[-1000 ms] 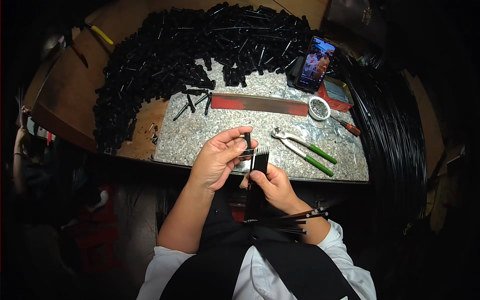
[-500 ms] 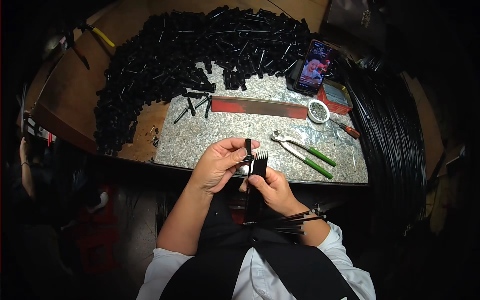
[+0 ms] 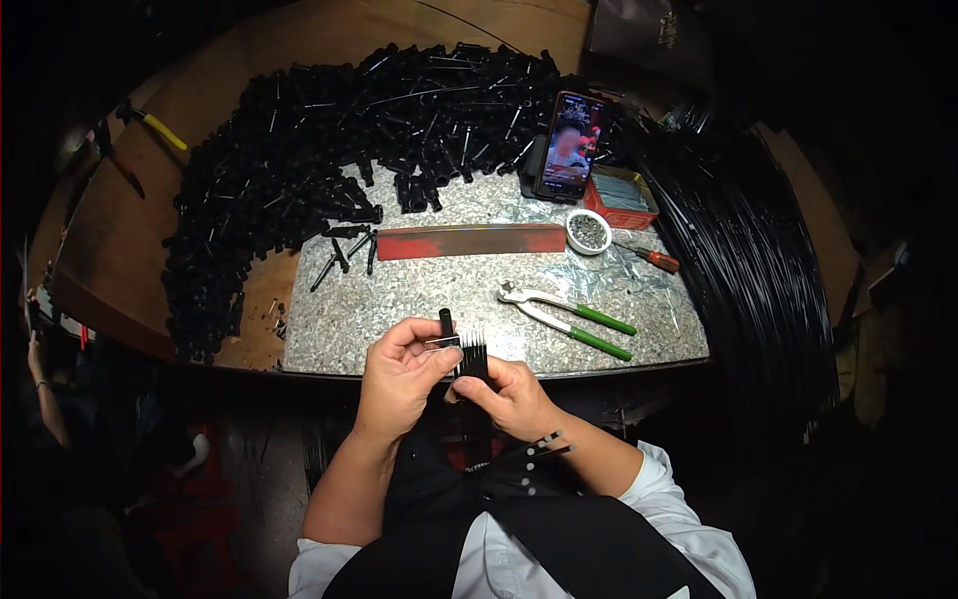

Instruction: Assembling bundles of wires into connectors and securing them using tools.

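My left hand (image 3: 401, 374) is closed, its thumb and fingers around a slim black tube (image 3: 446, 321) whose top end sticks up above them. A thin light wire-like piece shows at the left fingertips. My right hand (image 3: 507, 394) grips a flat row of thin black rods (image 3: 473, 351), their silver tips pointing up like comb teeth. The left thumb meets this row at its near side. Below the right hand, the pale rod ends (image 3: 530, 465) fan out in front of the dark apron. The tube's lower part is hidden by the hands.
On the speckled board (image 3: 419, 290) lie a red-brown bar (image 3: 469, 242), green-handled pincers (image 3: 574, 324), a bowl of small metal bits (image 3: 589, 232), a screwdriver (image 3: 659, 260) and a red box (image 3: 621, 205). A phone (image 3: 572, 150) stands behind. Black parts (image 3: 329, 140) pile leftward; long black rods (image 3: 738, 230) lie right.
The whole view has shifted, so the board and hands appear further left and lower. Both hands keep their holds. The fanned rod ends have swung in toward the body.
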`<state>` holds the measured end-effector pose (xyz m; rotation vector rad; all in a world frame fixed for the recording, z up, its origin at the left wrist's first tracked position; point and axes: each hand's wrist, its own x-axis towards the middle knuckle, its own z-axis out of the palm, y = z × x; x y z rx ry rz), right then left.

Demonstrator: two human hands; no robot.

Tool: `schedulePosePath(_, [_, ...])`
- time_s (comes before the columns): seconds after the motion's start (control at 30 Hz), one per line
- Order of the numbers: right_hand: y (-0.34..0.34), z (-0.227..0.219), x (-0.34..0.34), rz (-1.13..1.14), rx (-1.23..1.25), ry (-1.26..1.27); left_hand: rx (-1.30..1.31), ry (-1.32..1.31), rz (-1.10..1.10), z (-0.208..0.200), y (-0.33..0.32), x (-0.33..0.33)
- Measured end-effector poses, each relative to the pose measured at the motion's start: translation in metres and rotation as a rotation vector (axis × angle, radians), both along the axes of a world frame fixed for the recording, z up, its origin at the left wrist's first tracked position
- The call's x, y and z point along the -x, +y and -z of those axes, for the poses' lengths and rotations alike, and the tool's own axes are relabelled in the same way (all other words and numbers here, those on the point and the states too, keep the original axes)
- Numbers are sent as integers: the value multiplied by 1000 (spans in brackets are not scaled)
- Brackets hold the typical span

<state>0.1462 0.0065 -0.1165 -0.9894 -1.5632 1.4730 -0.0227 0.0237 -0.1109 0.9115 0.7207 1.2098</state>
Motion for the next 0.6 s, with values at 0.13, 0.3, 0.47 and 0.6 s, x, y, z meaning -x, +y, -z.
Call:
schedulePosePath(0.13, [-1,0,-2,31,-112,-106,-50,-13,-59,3,0,-5])
schedulePosePath(0.3, [1,-2,-4,12,-138,-146,-49,-34,-47,4,0,-5])
schedulePosePath(0.47, [5,1,-6,-37,-124,-60,-25,-99,14,7,1,-1])
schedulePosePath(0.6, [6,7,-8,-46,-39,-34,-5,-135,90,8,3,2])
